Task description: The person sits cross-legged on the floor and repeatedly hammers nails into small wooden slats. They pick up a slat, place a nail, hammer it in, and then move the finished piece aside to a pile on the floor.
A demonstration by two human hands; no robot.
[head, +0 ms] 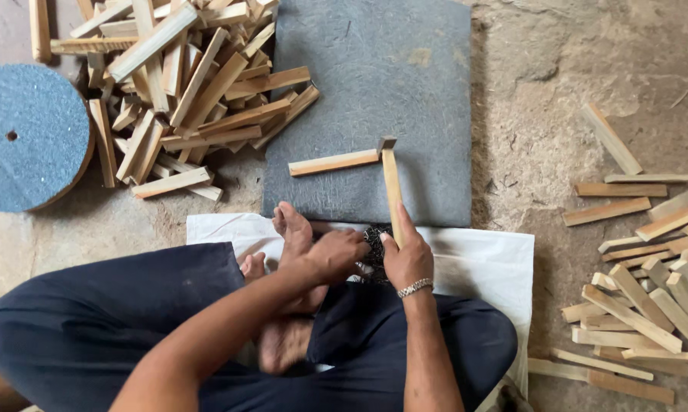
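I sit cross-legged on a white cloth (481, 263) on the ground. My right hand (407, 259) grips the wooden handle of a small hammer (392, 187). Its metal head rests on a grey mat (374, 76), touching the end of a single wooden strip (334, 162) that lies there. My left hand (336, 255) is curled beside my foot, fingertips against a dark clump of small pieces (374, 246) between my two hands. Whether these fingers hold anything is hidden.
A big heap of wooden strips (183, 91) lies at the back left beside a round blue-grey disc (23, 137). More strips (641, 297) are scattered on the dirt floor at the right. My dark trouser legs fill the foreground.
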